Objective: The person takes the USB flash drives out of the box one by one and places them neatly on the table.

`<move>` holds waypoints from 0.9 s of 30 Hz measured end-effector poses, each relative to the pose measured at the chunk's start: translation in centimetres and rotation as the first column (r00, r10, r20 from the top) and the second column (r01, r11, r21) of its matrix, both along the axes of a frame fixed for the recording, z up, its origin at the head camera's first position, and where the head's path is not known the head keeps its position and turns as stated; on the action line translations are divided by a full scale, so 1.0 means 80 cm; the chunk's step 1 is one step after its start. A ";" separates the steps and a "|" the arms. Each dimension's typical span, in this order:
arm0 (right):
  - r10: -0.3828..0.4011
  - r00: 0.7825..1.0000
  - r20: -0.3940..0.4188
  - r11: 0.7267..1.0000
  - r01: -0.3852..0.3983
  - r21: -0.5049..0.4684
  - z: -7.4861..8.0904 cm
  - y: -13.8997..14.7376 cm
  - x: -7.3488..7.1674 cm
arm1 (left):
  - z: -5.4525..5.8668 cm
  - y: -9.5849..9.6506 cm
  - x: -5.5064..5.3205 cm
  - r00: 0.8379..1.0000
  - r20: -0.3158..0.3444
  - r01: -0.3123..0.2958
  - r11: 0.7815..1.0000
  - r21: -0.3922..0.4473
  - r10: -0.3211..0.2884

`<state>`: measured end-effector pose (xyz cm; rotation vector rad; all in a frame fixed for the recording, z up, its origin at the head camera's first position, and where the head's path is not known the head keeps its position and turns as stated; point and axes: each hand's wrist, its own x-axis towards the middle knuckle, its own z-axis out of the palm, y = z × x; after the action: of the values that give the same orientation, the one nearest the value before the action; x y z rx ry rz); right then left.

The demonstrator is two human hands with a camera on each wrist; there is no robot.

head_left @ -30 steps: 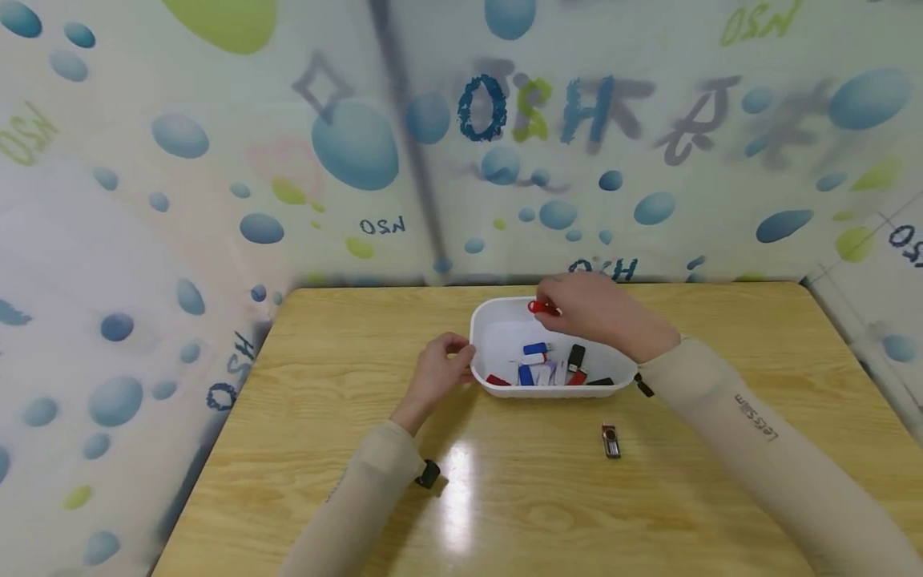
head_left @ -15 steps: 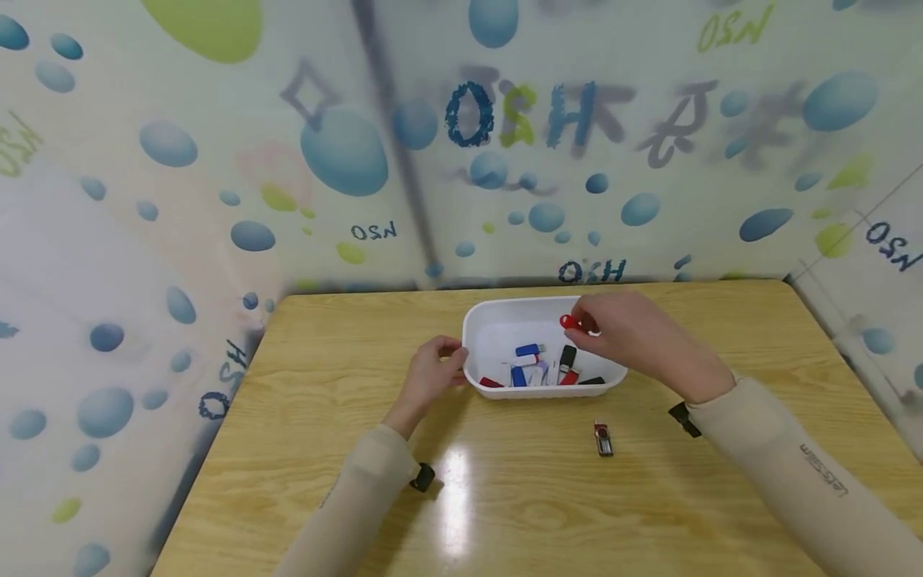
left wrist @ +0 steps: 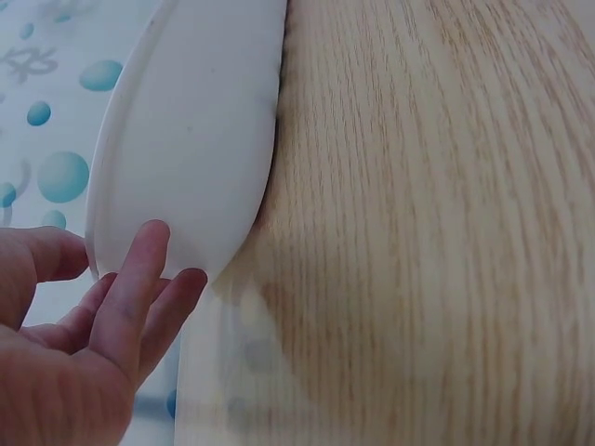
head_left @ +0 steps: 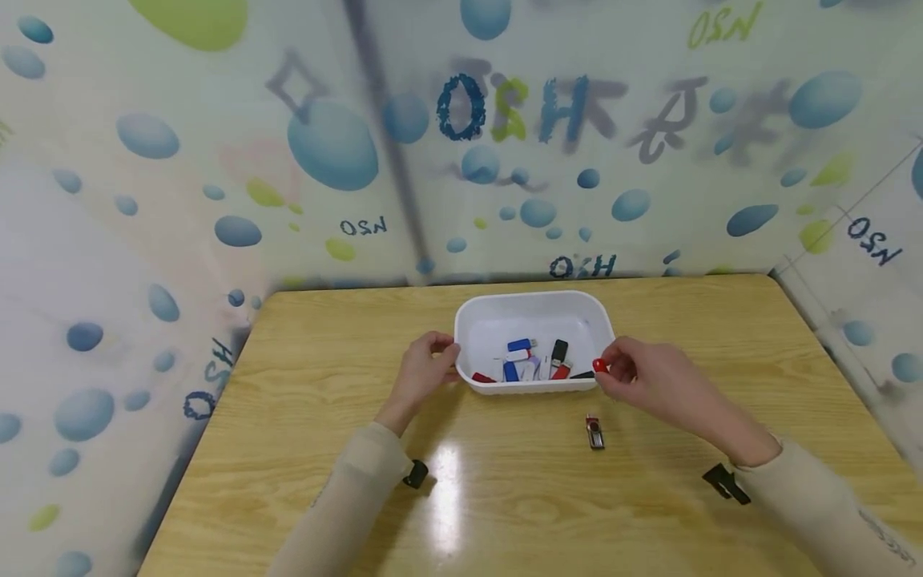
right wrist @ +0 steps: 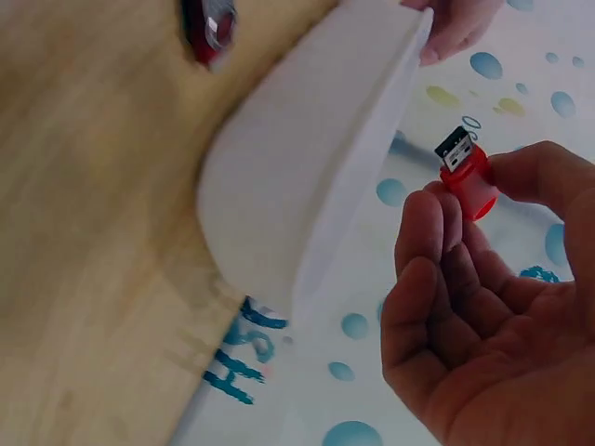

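Note:
A red USB flash drive (right wrist: 471, 186) with a bare metal plug is pinched between the thumb and fingers of my right hand (head_left: 652, 377), just off the right end of a white plastic tray (head_left: 537, 298). My left hand (head_left: 421, 370) touches the tray's left end, fingertips against its outer wall and rim in the left wrist view. Several flash drives lie inside toward the near wall, among them a blue one (head_left: 519, 344) and a black one (head_left: 559, 350). In front of the tray, a dark red and silver swivel flash drive (head_left: 594, 432) lies on the table.
The tray stands near the back edge of a wood-grain table (head_left: 519, 513). A wall (head_left: 620, 172) with blue and green spots rises behind it. Dark straps or mounts hang at both wrists, including one clip (head_left: 724, 483) by the right sleeve.
My right hand has carried the red flash drive from over the tray's back toward me and right, to its right end. The left hand stays at the left end. The view has shifted slightly.

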<state>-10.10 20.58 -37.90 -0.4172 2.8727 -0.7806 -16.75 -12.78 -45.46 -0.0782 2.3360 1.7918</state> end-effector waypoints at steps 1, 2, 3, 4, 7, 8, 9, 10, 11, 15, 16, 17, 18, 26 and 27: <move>-0.008 1.000 0.007 1.000 0.008 -0.003 -0.004 0.002 0.004 | 0.001 0.000 0.000 1.000 0.003 0.000 1.000 -0.003 0.000; -0.015 1.000 0.013 1.000 0.015 -0.004 -0.009 0.003 0.007 | 0.002 0.000 -0.001 1.000 0.006 -0.001 1.000 -0.003 0.001; -0.022 1.000 0.020 1.000 0.022 -0.002 -0.013 0.005 0.011 | 0.002 0.000 -0.001 1.000 0.008 -0.001 1.000 -0.005 0.001; -0.027 0.999 0.022 1.000 0.027 0.000 -0.018 0.005 0.014 | 0.003 -0.001 0.000 1.000 0.012 -0.001 1.000 -0.005 0.001; -0.042 0.999 0.029 0.999 0.041 0.012 -0.033 0.007 0.024 | 0.003 -0.001 -0.001 1.000 0.027 -0.003 1.000 -0.014 0.003; -0.045 0.999 0.030 0.999 0.044 0.019 -0.038 0.007 0.027 | 0.003 -0.001 -0.001 1.000 0.030 -0.003 1.000 -0.018 0.003; -0.049 0.998 0.033 0.999 0.048 0.026 -0.043 0.007 0.030 | 0.003 -0.001 -0.001 0.999 0.033 -0.002 1.000 -0.026 0.003; -0.051 0.998 0.034 0.998 0.050 0.033 -0.048 0.007 0.032 | 0.003 -0.001 -0.001 0.999 0.036 -0.003 1.000 -0.031 0.004; -0.058 0.998 0.040 0.998 0.056 0.043 -0.053 0.006 0.035 | 0.003 -0.001 -0.001 0.999 0.038 -0.004 0.999 -0.034 0.005; -0.091 0.993 0.076 0.993 0.085 0.086 -0.069 0.003 0.042 | 0.003 -0.002 -0.001 0.999 0.041 -0.009 0.999 -0.049 0.011; -0.100 0.991 0.089 0.991 0.092 0.095 -0.072 0.002 0.043 | 0.003 -0.003 -0.001 0.999 0.043 -0.011 0.999 -0.051 0.013; -0.111 0.989 0.099 0.989 0.100 0.105 -0.076 0.001 0.044 | 0.003 -0.003 -0.001 0.999 0.044 -0.012 0.999 -0.052 0.014; -0.119 0.988 0.103 0.988 0.108 0.111 -0.078 0.000 0.045 | 0.003 -0.003 -0.001 0.999 0.044 -0.011 0.998 -0.055 0.014; -0.155 0.985 0.074 0.982 0.146 0.117 -0.091 0.002 0.048 | 0.004 0.001 -0.001 0.999 0.046 -0.010 0.999 -0.037 0.011; -0.156 0.985 0.072 0.982 0.147 0.119 -0.092 0.003 0.047 | 0.004 0.001 -0.001 0.999 0.045 -0.011 0.999 -0.034 0.012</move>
<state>-6.33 20.79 -45.25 -0.1509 2.8793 -0.6358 -16.83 -12.67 -45.13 -0.1355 2.3397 1.7375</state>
